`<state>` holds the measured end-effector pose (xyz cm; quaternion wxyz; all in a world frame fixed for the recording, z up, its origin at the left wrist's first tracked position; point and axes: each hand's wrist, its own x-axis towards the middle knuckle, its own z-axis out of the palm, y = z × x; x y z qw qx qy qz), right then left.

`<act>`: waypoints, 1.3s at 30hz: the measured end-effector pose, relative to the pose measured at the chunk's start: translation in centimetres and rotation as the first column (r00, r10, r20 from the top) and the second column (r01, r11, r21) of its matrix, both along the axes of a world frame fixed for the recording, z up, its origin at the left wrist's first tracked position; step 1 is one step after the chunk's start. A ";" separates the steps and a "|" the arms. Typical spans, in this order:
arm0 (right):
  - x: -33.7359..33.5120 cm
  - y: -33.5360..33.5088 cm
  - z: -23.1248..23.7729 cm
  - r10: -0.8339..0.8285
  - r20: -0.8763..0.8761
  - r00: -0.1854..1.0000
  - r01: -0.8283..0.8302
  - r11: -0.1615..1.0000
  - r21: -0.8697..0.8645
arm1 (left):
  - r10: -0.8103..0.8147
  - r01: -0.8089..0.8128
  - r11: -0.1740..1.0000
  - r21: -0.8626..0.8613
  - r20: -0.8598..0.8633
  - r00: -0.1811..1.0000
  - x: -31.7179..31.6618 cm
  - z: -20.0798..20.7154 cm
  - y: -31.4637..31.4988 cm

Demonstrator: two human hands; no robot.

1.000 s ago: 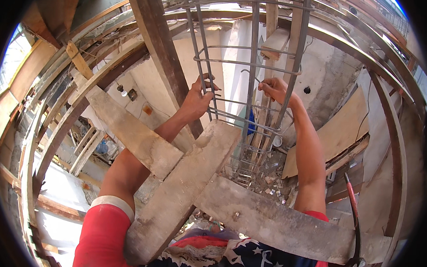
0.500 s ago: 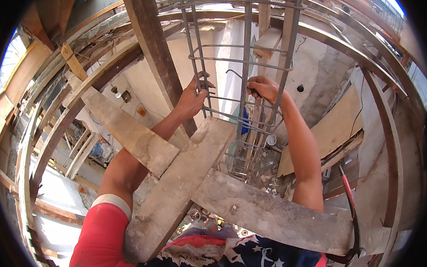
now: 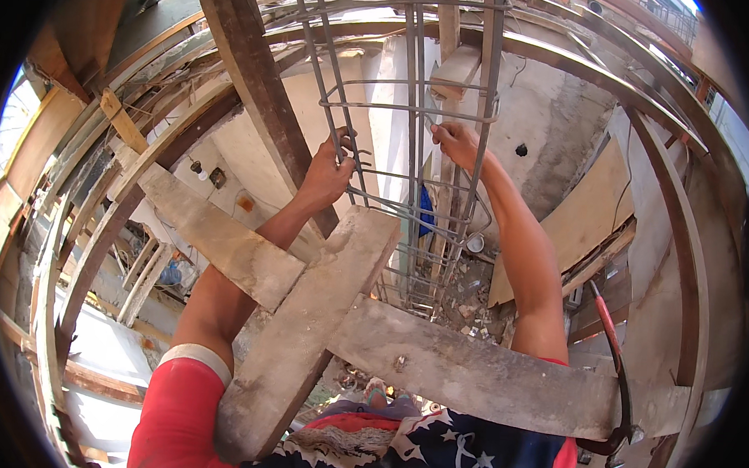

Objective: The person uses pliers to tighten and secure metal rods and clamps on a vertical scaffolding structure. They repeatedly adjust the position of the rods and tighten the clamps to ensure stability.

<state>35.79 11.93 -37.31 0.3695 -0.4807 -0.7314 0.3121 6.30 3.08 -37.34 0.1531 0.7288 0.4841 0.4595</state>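
A tall rebar cage (image 3: 410, 153) of upright steel bars and square stirrups rises in front of me. My left hand (image 3: 330, 173) is closed round the cage's left upright bars, the fingers curling between them. On the right side, my right hand (image 3: 460, 146) reaches to the cage with thumb and fingers pinched together. What the pinch holds is too small to make out. A loose-looking stirrup (image 3: 416, 212) sits slanted round the bars below both hands, with a bent corner jutting out at right.
Rough wooden planks (image 3: 309, 331) cross between me and the cage. A hammer (image 3: 614, 350) with a red grip rests over the right plank. A dark timber post (image 3: 260, 90) leans at left. Far below lies a rubble-strewn floor (image 3: 467, 307) with a white cup-like object (image 3: 475, 242).
The view has shifted slightly, so the cage appears further left. My right hand has moved a little up, and the slanted stirrup sits differently. My left hand stays on the left bars.
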 end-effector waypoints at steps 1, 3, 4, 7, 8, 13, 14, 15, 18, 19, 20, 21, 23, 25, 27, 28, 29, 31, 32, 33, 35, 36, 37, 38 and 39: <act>0.2 -0.4 -0.2 -0.015 -0.029 0.999 0.015 1.000 0.005 | -0.010 0.010 1.000 -0.017 0.003 1.000 0.0 0.2 0.0; 0.5 -0.7 -0.7 -0.041 -0.090 0.995 0.042 0.999 0.010 | -0.027 0.027 0.998 -0.055 0.006 1.000 -0.1 0.5 -0.2; 0.4 -0.3 -1.4 -0.007 -0.166 0.986 0.013 0.999 0.030 | -0.032 0.032 0.998 -0.062 0.000 0.999 -0.2 0.5 -0.3; 0.2 -1.1 -2.1 -0.087 -0.176 0.981 0.086 0.996 -0.014 | -0.035 0.035 0.996 -0.081 -0.008 0.999 -0.4 0.6 -0.5; 0.2 -0.8 -2.2 -0.135 -0.158 0.978 0.129 0.990 -0.049 | -0.026 0.028 0.991 -0.129 0.013 1.000 -0.2 0.8 -0.5; 0.1 -0.7 -2.1 -0.023 -0.169 0.985 0.010 0.997 -0.078 | -0.057 0.067 0.985 -0.157 0.065 0.996 -0.3 0.3 0.1; -0.1 -1.1 -2.0 0.011 -0.130 0.991 -0.017 0.999 -0.042 | -0.053 0.069 0.985 -0.161 0.101 0.993 -0.3 0.1 0.1; 0.0 -1.7 -1.9 0.041 -0.094 0.995 -0.042 0.999 -0.007 | -0.052 0.074 0.984 -0.165 0.132 0.990 -0.4 -0.2 0.2; 1.9 -2.3 -2.6 0.010 -0.189 0.982 -0.030 0.994 -0.104 | -0.076 0.100 0.983 -0.153 0.157 0.985 -0.4 -0.6 1.1; 2.6 -2.9 -2.4 -0.022 -0.232 0.973 -0.015 0.987 -0.158 | -0.078 0.102 0.982 -0.162 0.148 0.986 -0.4 -0.5 1.0; 2.9 -3.8 -2.7 -0.052 -0.449 0.892 -0.059 0.971 -0.230 | -0.078 0.113 0.973 -0.203 0.176 0.981 -0.4 -0.5 0.8; 3.7 -4.9 -3.2 -0.159 -0.457 0.875 0.073 0.977 -0.199 | -0.084 0.117 0.970 -0.213 0.158 0.984 -0.3 -0.4 0.6; 4.6 -7.0 -4.9 -0.333 -0.483 0.810 0.307 0.942 -0.136 | -0.068 0.094 0.969 -0.229 0.121 0.990 -0.8 -0.3 0.3; 4.2 -11.9 -6.7 -0.604 -0.490 0.629 0.717 0.694 0.063 | -0.073 0.088 0.978 -0.188 0.088 0.993 -1.2 -0.6 0.4; 0.6 -17.5 -7.9 -0.506 -0.671 0.542 0.771 0.617 0.158 | -0.102 0.102 0.980 -0.168 0.009 0.995 -1.2 -1.1 0.5; -0.7 -18.5 -8.1 -0.518 -0.653 0.552 0.753 0.646 0.124 | -0.121 0.128 0.973 -0.192 0.047 0.992 -1.4 -1.4 0.7; -1.8 -19.4 -8.6 -0.530 -0.638 0.559 0.734 0.674 0.084 | -0.138 0.154 0.966 -0.209 0.089 0.986 -1.8 -1.7 0.9; -2.6 -19.9 -9.1 -0.533 -0.665 0.523 0.724 0.690 0.016 | -0.164 0.205 0.951 -0.231 0.186 0.969 -2.5 -2.0 1.3; -2.8 -19.4 -9.6 -0.528 -0.705 0.473 0.733 0.680 -0.017 | -0.166 0.199 0.957 -0.211 0.163 0.973 -2.9 -2.3 1.3; -2.7 -18.6 -9.5 -0.514 -0.747 0.423 0.744 0.667 -0.038 | -0.142 0.170 0.960 -0.221 0.139 0.980 -2.6 -2.1 1.2; -0.8 -17.5 -8.9 -0.493 -0.745 0.449 0.611 0.778 -0.147 | -0.091 0.111 0.965 -0.238 0.091 0.992 -2.1 -2.1 0.8; -0.2 -17.4 -8.5 -0.485 -0.745 0.458 0.536 0.819 -0.204 | -0.080 0.092 0.985 -0.149 0.086 0.993 -1.5 -2.0 0.6; -0.1 -17.3 -8.2 -0.474 -0.743 0.472 0.469 0.849 -0.243 | -0.031 0.031 0.993 -0.110 0.003 1.000 -1.3 -1.9 0.2; 0.0 -17.3 -7.8 -0.461 -0.743 0.485 0.399 0.873 -0.281 | 0.022 -0.027 0.997 -0.066 -0.077 0.997 -1.2 -1.7 -0.4; 0.1 -17.3 -7.4 -0.446 -0.744 0.497 0.326 0.891 -0.316 | 0.078 -0.081 0.997 -0.015 -0.154 0.985 -1.2 -1.7 -0.8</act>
